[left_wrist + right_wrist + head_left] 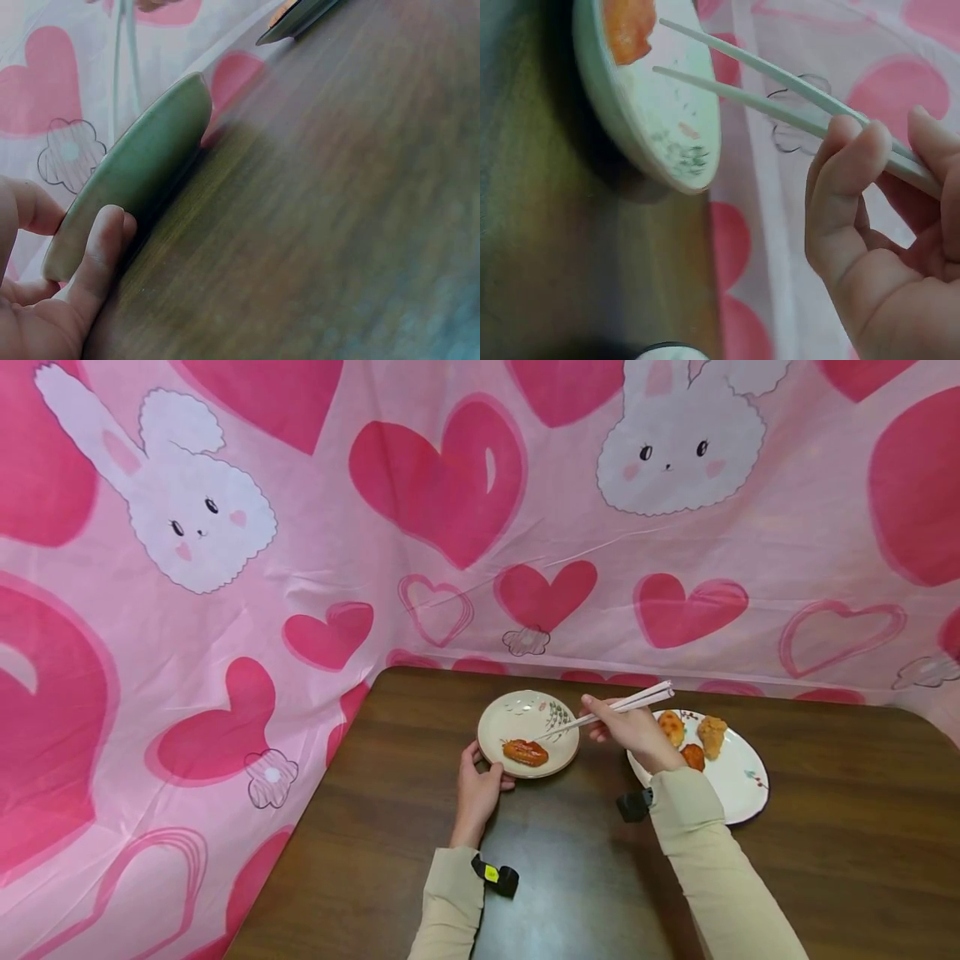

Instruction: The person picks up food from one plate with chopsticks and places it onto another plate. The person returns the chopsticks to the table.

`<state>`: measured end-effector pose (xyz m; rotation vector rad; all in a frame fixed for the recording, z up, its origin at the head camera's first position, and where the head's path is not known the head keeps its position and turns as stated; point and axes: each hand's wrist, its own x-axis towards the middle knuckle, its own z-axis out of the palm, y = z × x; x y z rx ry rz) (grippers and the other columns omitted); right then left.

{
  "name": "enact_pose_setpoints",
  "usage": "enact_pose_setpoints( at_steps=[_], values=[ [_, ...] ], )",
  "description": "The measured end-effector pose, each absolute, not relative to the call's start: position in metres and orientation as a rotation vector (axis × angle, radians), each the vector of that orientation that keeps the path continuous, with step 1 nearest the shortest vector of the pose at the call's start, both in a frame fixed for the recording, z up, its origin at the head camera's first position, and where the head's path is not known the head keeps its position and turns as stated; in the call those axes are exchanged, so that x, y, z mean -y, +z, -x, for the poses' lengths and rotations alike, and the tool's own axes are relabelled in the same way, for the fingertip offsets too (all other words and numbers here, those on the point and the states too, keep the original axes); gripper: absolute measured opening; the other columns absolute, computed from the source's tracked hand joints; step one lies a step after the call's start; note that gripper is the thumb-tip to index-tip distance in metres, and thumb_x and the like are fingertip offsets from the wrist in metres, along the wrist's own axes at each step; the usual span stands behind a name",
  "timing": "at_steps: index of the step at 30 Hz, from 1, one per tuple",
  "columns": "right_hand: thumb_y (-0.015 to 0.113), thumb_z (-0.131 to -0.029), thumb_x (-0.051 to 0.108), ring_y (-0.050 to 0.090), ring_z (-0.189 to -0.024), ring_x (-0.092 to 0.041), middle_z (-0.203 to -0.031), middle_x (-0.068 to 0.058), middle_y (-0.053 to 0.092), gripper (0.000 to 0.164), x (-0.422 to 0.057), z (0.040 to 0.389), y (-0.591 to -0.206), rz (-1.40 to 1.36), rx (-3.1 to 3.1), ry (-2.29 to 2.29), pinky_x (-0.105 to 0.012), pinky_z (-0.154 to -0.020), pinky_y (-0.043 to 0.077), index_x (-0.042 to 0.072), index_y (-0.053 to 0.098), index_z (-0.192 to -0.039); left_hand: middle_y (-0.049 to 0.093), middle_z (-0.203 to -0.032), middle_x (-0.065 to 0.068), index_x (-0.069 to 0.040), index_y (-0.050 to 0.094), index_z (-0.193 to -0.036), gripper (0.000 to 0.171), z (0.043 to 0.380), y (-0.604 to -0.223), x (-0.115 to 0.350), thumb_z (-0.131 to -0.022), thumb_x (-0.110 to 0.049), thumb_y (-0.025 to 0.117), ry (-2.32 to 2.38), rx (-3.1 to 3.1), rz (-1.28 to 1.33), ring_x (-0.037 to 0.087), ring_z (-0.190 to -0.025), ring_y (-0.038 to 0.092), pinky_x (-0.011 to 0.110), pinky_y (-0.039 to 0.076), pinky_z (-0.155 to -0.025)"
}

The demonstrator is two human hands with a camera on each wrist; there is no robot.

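A small cream plate (517, 710) with a leafy print carries one glazed, reddish-brown chicken wing (525, 752). My left hand (478, 789) grips this plate at its near left rim; in the left wrist view the fingers and thumb (105, 240) lie against its outer side. Pale chopsticks (622, 703) are held in my right hand (630, 731), slanting down to the left over the small plate. In the right wrist view the chopstick tips stand slightly apart, close to the wing (628, 30).
A larger white oval plate (738, 785) lies partly behind my right forearm, with several pieces of fried food (711, 737) on it. Both plates stand on a dark wooden table (840, 860). A pink curtain (315, 527) with hearts and rabbits borders the back and left.
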<state>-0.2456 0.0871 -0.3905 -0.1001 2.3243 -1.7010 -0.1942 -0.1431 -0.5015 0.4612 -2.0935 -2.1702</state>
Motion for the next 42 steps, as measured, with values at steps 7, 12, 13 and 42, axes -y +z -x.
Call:
enact_pose_setpoints(
  at_steps=[7,12,13,42],
  values=[
    [0.057,-0.094,0.040,0.058,-0.060,-0.002,-0.068,0.006,0.063,0.054,-0.094,0.249,-0.408,-0.028,-2.007,-1.867,-0.016,-0.061,0.055,-0.011,0.059,-0.114,0.043,-0.138,0.020,-0.003,0.030,-0.145,0.062,0.194,-0.502,0.142,-0.087,-0.002,0.052,-2.182,2.077,-0.449,0.013,-0.066,0.065,0.027,0.061,-0.063],
    [0.058,-0.095,0.037,0.055,-0.055,-0.004,-0.065,0.003,0.062,0.046,-0.085,0.254,-0.419,0.080,-2.111,-1.813,-0.017,-0.054,0.051,-0.008,0.064,-0.103,0.043,-0.137,0.020,-0.003,0.031,-0.145,0.062,0.194,-0.502,0.142,-0.086,-0.001,0.052,-2.183,2.074,-0.444,0.013,-0.066,0.065,0.027,0.061,-0.063],
    [0.058,-0.095,0.038,0.054,-0.054,-0.004,-0.064,0.003,0.062,0.045,-0.083,0.254,-0.420,0.118,-2.164,-1.777,-0.017,-0.053,0.049,-0.006,0.066,-0.100,0.043,-0.137,0.020,-0.003,0.031,-0.145,0.062,0.194,-0.501,0.142,-0.087,-0.001,0.052,-2.182,2.078,-0.445,0.013,-0.066,0.065,0.026,0.061,-0.063],
    [0.060,-0.095,0.023,0.053,-0.051,-0.003,-0.061,0.006,0.058,0.028,-0.051,0.234,-0.447,-0.172,-1.993,-2.056,-0.011,-0.048,0.044,-0.003,0.063,-0.103,0.044,-0.136,0.019,-0.003,0.031,-0.145,0.059,0.193,-0.502,0.141,-0.089,-0.002,0.052,-2.167,2.075,-0.449,0.012,-0.063,0.064,0.027,0.061,-0.062]
  ],
)
